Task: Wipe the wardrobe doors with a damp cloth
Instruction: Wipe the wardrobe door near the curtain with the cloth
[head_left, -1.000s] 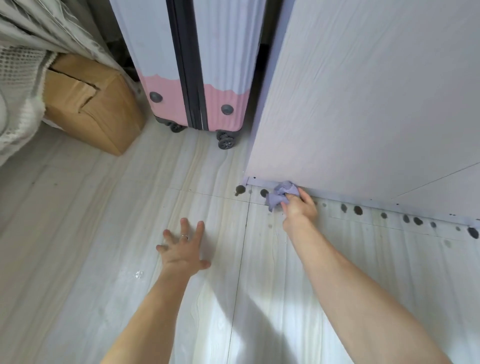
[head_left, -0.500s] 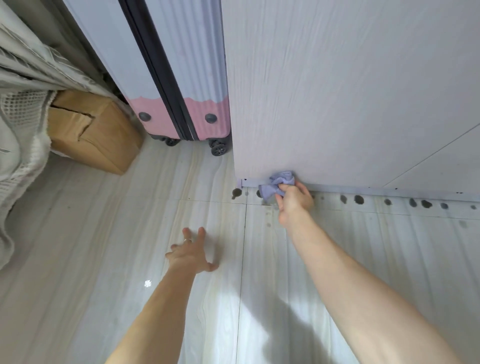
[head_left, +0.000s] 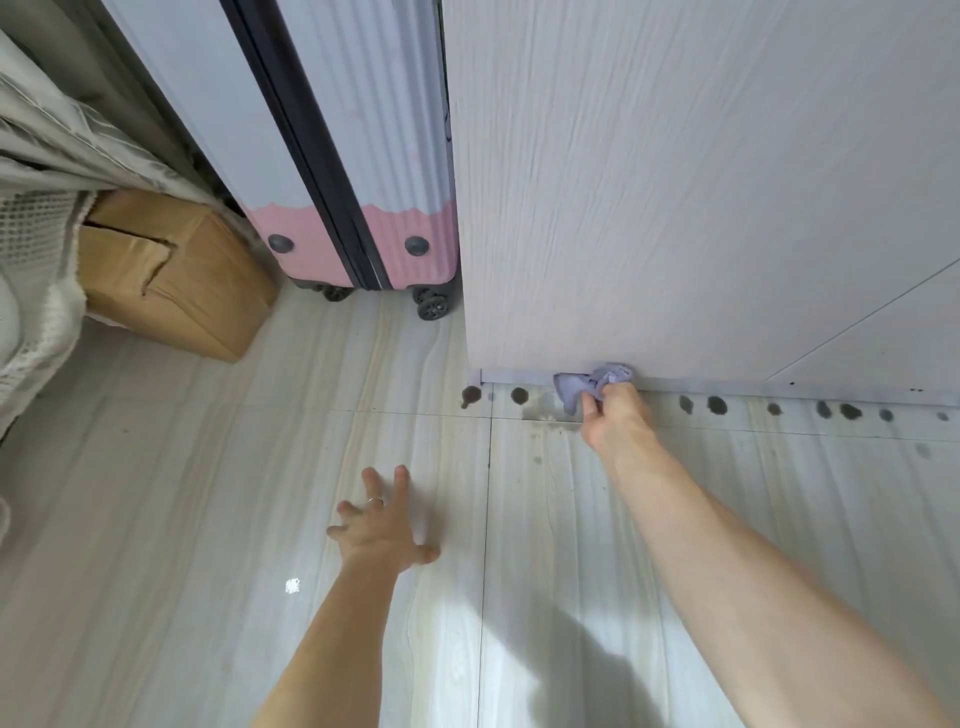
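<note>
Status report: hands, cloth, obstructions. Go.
Right hand grips cloth at door bottom edge. Left hand spread on floor. Suitcase left of door, apart from cloth.

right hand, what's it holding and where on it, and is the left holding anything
The right hand grips a bunched lilac cloth by its lower right part, against the wardrobe door's bottom edge. The left hand holds nothing, fingers spread over the floor.

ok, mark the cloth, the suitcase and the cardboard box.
cloth (head_left: 577, 389): head view, bunched left part.
suitcase (head_left: 395, 156): head view, ribbed shell above the pink band.
cardboard box (head_left: 208, 304): head view, middle of its brown face.
</note>
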